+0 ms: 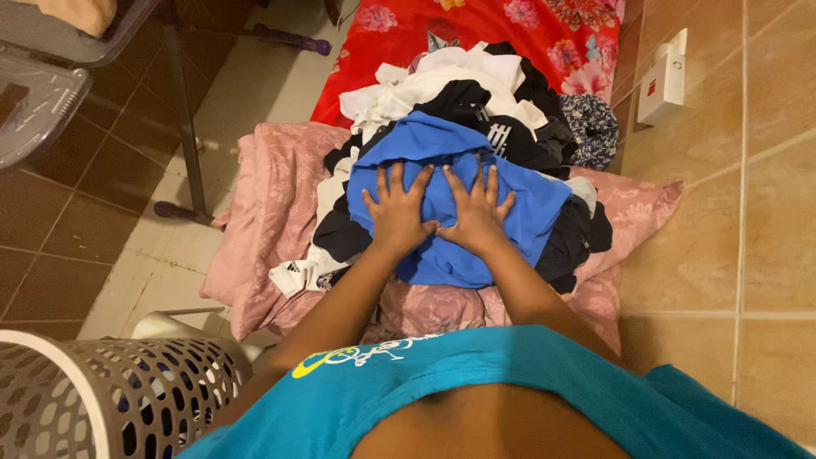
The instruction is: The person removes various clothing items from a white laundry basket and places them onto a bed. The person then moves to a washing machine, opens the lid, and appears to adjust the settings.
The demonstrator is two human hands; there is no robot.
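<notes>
Teal shirt of the person, nearest the lens, fills the lower frame.

Item: left hand and right hand, side by side with thumbs touching, fingers spread wide and pressed flat on a blue garment. Neither hand grips anything.

Item: blue garment, topmost on a pile of black and white clothes; the pile rests on a pink pillow, with a red floral cloth behind it, all beside a tiled wall.

Risk, as a judgement: the pile is loosely heaped and overhangs the pillow's edges; pressing down on its top could push the lower garments, such as the black and white one at the left edge, off onto the tiled floor. The blue fabric is bunched beneath the palms and may crease.

Containers: perforated grey laundry basket with a white rim, lower left, well apart from the pile; something dark blue shows through its holes, otherwise contents cannot be told. Clear plastic bin, upper left; contents cannot be told.
</notes>
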